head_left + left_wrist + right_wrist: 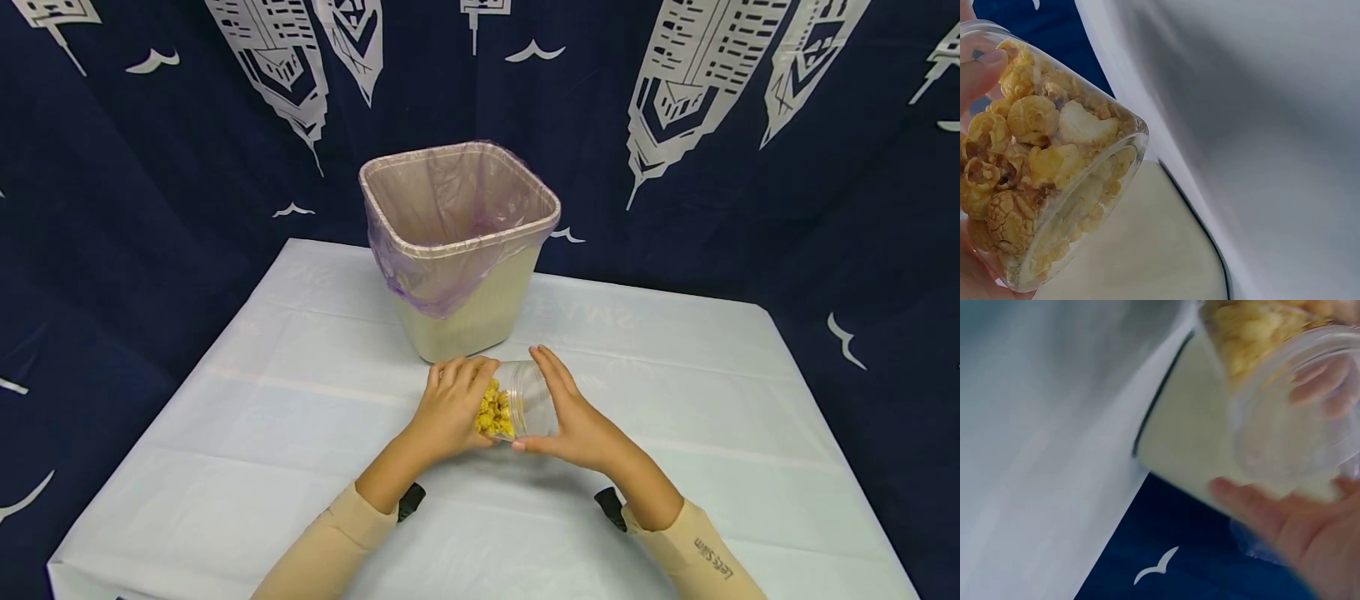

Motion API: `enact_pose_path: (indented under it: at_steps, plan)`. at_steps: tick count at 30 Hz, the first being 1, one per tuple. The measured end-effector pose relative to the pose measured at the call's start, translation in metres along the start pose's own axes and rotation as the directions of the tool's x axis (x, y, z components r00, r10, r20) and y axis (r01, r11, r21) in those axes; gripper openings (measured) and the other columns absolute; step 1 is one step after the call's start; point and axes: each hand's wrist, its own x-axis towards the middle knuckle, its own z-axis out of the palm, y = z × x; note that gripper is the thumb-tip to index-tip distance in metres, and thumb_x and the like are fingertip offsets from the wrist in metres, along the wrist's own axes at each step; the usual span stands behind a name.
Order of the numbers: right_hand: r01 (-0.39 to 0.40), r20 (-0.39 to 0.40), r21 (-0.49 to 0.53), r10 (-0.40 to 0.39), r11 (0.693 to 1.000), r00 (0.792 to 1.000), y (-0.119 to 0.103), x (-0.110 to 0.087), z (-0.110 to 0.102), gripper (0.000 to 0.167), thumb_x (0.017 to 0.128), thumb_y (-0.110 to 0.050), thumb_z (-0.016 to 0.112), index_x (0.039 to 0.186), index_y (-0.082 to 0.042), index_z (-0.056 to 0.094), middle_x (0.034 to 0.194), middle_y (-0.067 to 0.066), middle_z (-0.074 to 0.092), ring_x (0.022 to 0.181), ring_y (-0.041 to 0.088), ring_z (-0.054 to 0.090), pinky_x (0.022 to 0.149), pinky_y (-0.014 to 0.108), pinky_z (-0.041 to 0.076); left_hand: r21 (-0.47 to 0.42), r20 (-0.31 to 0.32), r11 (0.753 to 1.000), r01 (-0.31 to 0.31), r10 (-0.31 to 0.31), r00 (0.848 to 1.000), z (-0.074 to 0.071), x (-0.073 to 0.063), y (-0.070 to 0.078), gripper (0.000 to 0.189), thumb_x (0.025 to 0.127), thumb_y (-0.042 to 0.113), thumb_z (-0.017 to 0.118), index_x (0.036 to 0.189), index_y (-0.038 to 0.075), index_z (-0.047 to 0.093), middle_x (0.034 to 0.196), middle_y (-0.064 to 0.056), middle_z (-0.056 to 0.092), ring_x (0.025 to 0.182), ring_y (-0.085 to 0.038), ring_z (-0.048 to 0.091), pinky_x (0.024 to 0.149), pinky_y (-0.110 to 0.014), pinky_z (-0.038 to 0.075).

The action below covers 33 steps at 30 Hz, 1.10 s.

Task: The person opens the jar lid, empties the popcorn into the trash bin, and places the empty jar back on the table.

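A clear jar [498, 410] of yellow popcorn [1032, 119] lies tipped sideways between the two hands, in front of the bin. My left hand [448, 408] grips the jar's body, fingers over the top and thumb underneath. The jar's base faces the left wrist view, with popcorn pressed up against it. My right hand [577, 425] is spread around the clear, ridged mouth end [1297, 419], thumb below and fingers above. In the right wrist view its fingers [1254, 506] are blurred and stretched out beside the rim.
A cream waste bin [468, 308] lined with a purple translucent bag [442, 279] stands right behind the jar. A white cloth [300, 467] covers the table. Behind it hangs a navy curtain [585, 117] with white building and bird prints.
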Motion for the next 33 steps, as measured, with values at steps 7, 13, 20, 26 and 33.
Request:
enact_pose_path:
  at_steps: [7,13,20,26,33]
  plan:
    - [-0.271,-0.006,0.034,0.271,0.962,0.962,-0.01,0.003,0.002,0.092,0.082,-0.057,0.052,0.144,-0.009,0.004,0.139,0.024,0.02,0.115,0.038,0.041,0.084,0.051,0.041,-0.004,-0.009,1.0,0.002,-0.002,1.0,0.002,0.0,0.001,0.101,0.046,0.045,0.083,0.128,0.008,0.038,0.121,-0.012,0.044,0.109,-0.03,0.038,0.09,-0.046,0.027]
    - [-0.308,0.014,0.064,0.308,0.949,0.951,-0.01,0.006,0.003,0.09,0.081,-0.057,0.052,0.143,-0.008,0.009,0.135,0.022,0.027,0.11,0.038,0.045,0.082,0.049,0.043,-0.013,-0.016,1.0,-0.001,0.001,1.0,0.001,0.0,0.002,0.103,0.045,0.043,0.085,0.128,0.007,0.037,0.122,-0.013,0.043,0.109,-0.031,0.038,0.089,-0.047,0.027]
    - [-0.265,0.009,0.156,0.267,0.952,0.964,-0.007,0.006,0.001,0.089,0.078,-0.045,0.065,0.143,-0.012,0.012,0.135,0.017,0.026,0.115,0.036,0.04,0.08,0.042,0.046,-0.019,-0.017,1.0,-0.002,0.001,1.0,0.0,0.001,0.003,0.106,0.044,0.043,0.085,0.129,0.006,0.035,0.122,-0.015,0.043,0.109,-0.032,0.038,0.09,-0.048,0.026]
    - [-0.166,0.007,0.168,0.167,0.972,0.986,-0.003,0.004,-0.001,0.094,0.072,-0.038,0.073,0.143,-0.019,0.013,0.137,0.012,0.024,0.118,0.033,0.036,0.087,0.044,0.041,-0.013,-0.011,1.0,-0.005,0.005,1.0,0.0,0.001,0.002,0.107,0.044,0.044,0.085,0.13,0.006,0.035,0.123,-0.015,0.042,0.11,-0.033,0.037,0.09,-0.048,0.026]
    - [0.0,0.011,0.126,-0.001,0.992,1.0,0.005,0.003,-0.006,0.1,0.066,-0.036,0.079,0.142,-0.025,0.016,0.144,-0.001,0.017,0.126,0.025,0.027,0.093,0.05,0.033,0.001,-0.008,1.0,-0.003,0.003,1.0,-0.001,0.002,0.002,0.107,0.044,0.046,0.084,0.129,0.006,0.035,0.124,-0.015,0.042,0.111,-0.032,0.037,0.089,-0.047,0.027]
